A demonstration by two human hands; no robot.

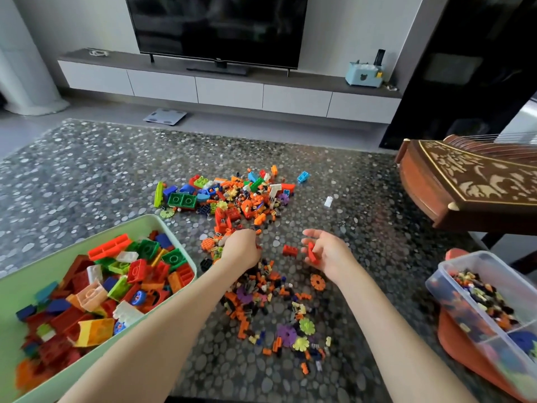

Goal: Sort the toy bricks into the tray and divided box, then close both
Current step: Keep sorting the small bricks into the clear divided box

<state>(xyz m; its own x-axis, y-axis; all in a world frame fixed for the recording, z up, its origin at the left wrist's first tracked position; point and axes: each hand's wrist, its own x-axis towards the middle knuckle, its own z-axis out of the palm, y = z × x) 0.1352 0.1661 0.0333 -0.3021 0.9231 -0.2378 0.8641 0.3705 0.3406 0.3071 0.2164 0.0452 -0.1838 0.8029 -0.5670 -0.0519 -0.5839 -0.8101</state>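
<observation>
A scattered pile of toy bricks (232, 199) covers the middle of the pebble-patterned rug, with a second spread of small pieces (270, 303) nearer me. My left hand (242, 248) reaches into the bricks with fingers curled down; what it grips is hidden. My right hand (327, 253) holds a red curved brick (312, 254) in its palm. A loose red brick (290, 250) lies between the hands. The green tray (26, 289) at left holds several large bricks. At right stands the clear divided box (453, 266) with small pieces.
An orange lid (465, 350) lies under the divided box. A carved wooden instrument (465, 181) juts in at right above the rug. A TV cabinet (229, 88) and a bathroom scale (164, 116) are at the far side. A lone white brick (328, 201) lies right of the pile.
</observation>
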